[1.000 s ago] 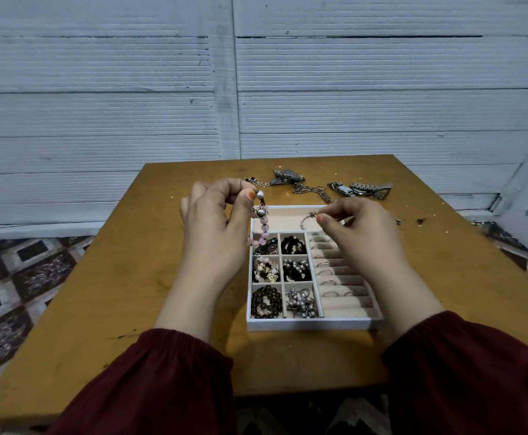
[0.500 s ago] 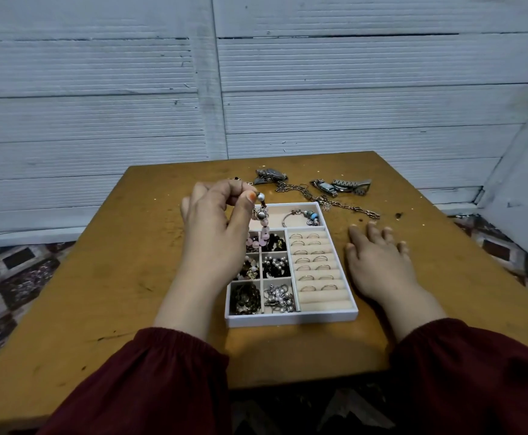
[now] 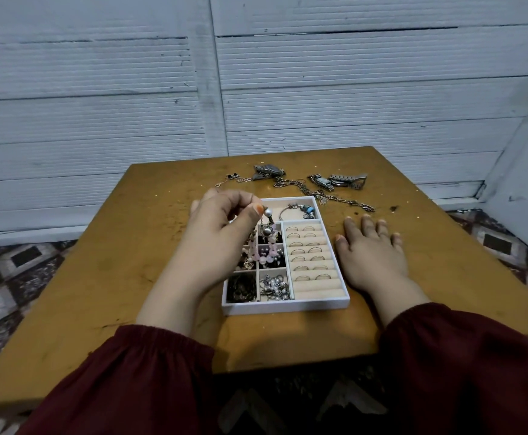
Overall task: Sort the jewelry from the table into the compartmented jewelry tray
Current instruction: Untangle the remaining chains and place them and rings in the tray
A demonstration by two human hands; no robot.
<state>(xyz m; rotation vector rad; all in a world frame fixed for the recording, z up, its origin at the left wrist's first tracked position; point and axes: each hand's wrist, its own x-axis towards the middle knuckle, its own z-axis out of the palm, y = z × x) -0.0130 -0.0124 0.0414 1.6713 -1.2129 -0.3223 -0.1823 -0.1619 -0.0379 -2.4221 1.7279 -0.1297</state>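
Beads are hanging from my left hand (image 3: 221, 233): I am pinching the top of the pink bead strand (image 3: 269, 248) between thumb and forefinger, the other fingers curling in, and its tail is dangling over the small compartments on the left side of the jewelry tray (image 3: 287, 307). Which cell it is touching I cannot quite tell, perhaps the middle one. To do this well I am planning on lowering slowly, so the strand is coiling into one cell and not draping across a divider or snagging its neighbours. My right hand (image 3: 372, 249) is lying flat and released on the table (image 3: 124, 262), just right of the tray, holding nothing.
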